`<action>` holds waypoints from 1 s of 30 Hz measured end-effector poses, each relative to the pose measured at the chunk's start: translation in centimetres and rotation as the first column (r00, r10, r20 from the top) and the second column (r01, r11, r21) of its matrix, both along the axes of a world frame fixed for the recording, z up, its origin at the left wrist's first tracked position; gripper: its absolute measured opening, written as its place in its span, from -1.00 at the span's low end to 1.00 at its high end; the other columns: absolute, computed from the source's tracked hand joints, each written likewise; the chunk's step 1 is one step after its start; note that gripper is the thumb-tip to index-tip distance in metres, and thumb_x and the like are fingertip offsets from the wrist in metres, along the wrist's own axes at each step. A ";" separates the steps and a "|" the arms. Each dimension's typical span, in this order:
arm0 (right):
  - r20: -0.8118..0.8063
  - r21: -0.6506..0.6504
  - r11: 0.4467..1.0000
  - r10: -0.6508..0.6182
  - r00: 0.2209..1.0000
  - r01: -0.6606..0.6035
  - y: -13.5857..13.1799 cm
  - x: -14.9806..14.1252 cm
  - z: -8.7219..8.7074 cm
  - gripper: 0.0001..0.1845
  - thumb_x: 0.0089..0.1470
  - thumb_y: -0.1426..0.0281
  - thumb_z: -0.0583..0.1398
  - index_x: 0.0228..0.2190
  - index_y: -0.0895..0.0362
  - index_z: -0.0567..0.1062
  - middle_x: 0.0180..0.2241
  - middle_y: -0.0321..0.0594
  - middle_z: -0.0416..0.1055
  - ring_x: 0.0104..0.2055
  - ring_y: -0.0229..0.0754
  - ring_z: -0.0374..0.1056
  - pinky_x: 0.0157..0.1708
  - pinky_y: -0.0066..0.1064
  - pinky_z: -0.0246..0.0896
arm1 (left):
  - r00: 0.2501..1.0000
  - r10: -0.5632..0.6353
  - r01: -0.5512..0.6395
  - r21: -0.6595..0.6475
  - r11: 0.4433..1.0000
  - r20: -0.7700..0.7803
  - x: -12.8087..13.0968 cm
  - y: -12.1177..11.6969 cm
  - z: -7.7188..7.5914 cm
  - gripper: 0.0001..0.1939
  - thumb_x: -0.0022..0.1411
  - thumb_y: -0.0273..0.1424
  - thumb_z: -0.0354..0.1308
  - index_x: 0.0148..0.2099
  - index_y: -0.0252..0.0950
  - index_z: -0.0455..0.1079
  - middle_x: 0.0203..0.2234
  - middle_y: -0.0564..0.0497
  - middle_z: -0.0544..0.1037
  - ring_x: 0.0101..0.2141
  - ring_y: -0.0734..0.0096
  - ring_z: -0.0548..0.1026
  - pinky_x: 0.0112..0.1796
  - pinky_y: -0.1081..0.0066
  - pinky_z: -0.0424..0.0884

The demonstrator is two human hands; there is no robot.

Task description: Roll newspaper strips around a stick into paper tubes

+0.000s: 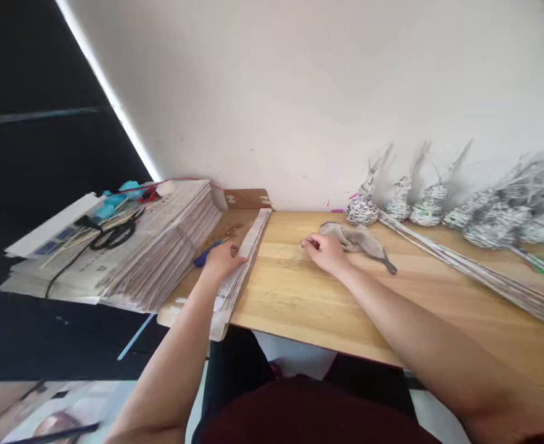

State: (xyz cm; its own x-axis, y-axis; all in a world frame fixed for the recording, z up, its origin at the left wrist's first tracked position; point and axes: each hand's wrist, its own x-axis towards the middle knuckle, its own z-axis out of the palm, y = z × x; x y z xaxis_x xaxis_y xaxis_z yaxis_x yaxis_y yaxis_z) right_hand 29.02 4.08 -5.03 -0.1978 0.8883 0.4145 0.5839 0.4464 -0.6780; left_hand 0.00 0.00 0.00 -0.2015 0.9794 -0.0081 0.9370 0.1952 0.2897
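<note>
A pile of long, narrow newspaper strips (254, 237) lies on a brown board at the left of the wooden table. My left hand (224, 260) is on its left edge, fingers bent and thumb laid across the paper. Just left of that hand is a dark blue object (201, 259), partly hidden. My right hand (327, 251) hovers low over the table, thumb and fingertips pinched together; whatever they hold is too small to make out. A crumpled grey cloth (359, 239) lies right behind and beside this hand.
A tall stack of folded newspapers (161, 259) stands at left, with black-handled scissors (117, 234) and blue crumpled pieces (131, 190) on top. Several woven paper figures (362, 209) line the wall at right. Long rolled paper sticks (475, 271) stretch across the table's right side.
</note>
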 end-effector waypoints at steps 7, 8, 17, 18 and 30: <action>-0.008 -0.036 0.999 0.028 1.000 -0.028 -0.2 0.0 0.5 -0.75 0.09 0.27 0.14 -0.52 0.14 0.48 -0.60 -0.28 0.40 -0.58 -0.29 0.20 -0.53 -0.44 -0.03 | 0.998 0.059 -0.061 0.049 0.997 0.038 -0.2 -0.2 0.2 -0.72 0.06 -0.39 0.25 -0.12 -0.31 0.48 -0.26 -0.07 0.62 -0.19 0.30 0.55 -0.20 0.45 0.35; -0.009 -0.040 0.999 0.026 1.000 -0.026 -0.2 -0.1 0.5 -0.75 0.09 0.27 0.14 -0.52 0.14 0.48 -0.60 -0.28 0.41 -0.58 -0.29 0.21 -0.53 -0.44 -0.03 | 0.997 0.063 -0.067 0.064 0.996 0.052 -0.4 -0.1 0.1 -0.71 0.06 -0.40 0.25 -0.12 -0.31 0.48 -0.27 -0.06 0.62 -0.20 0.30 0.55 -0.20 0.45 0.35; 0.009 -0.009 1.000 -0.011 1.000 0.012 -0.5 -0.1 0.4 -0.76 0.09 0.29 0.16 -0.52 0.14 0.50 -0.58 -0.28 0.41 -0.53 -0.29 0.23 -0.49 -0.45 -0.04 | 1.000 -0.026 0.028 0.118 0.993 -0.014 -1.7 0.2 -1.4 -0.78 0.13 -0.33 0.10 -0.19 -0.24 0.50 -0.26 0.02 0.63 -0.24 0.27 0.54 -0.22 0.41 0.36; 0.007 -0.010 1.000 -0.012 1.000 0.012 -0.5 -0.1 0.4 -0.78 0.09 0.29 0.17 -0.50 0.14 0.50 -0.56 -0.28 0.43 -0.51 -0.29 0.25 -0.49 -0.45 -0.04 | 1.000 -0.005 0.007 0.131 0.991 -0.018 -1.7 0.4 -1.5 -0.79 0.12 -0.33 0.11 -0.19 -0.20 0.48 -0.29 0.08 0.63 -0.26 0.30 0.54 -0.23 0.42 0.36; 0.011 -0.021 1.000 0.003 1.000 -0.003 -0.1 0.0 0.3 -0.74 0.09 0.26 0.16 -0.51 0.13 0.51 -0.60 -0.27 0.39 -0.55 -0.28 0.20 -0.49 -0.43 -0.04 | 0.991 -0.067 0.035 0.257 0.966 0.116 0.0 -1.2 -0.1 -0.71 0.11 -0.33 0.07 -0.16 -0.23 0.53 -0.31 0.01 0.63 -0.30 0.31 0.55 -0.23 0.44 0.39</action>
State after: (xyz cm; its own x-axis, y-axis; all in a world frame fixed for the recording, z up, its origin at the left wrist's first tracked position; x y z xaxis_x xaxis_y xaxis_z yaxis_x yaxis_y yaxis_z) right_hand 29.05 3.95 -4.68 -0.2049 0.8962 0.3935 0.5905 0.4338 -0.6805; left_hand 0.04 -1.15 -0.06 -0.1645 0.9615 0.2202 0.8978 0.0535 0.4371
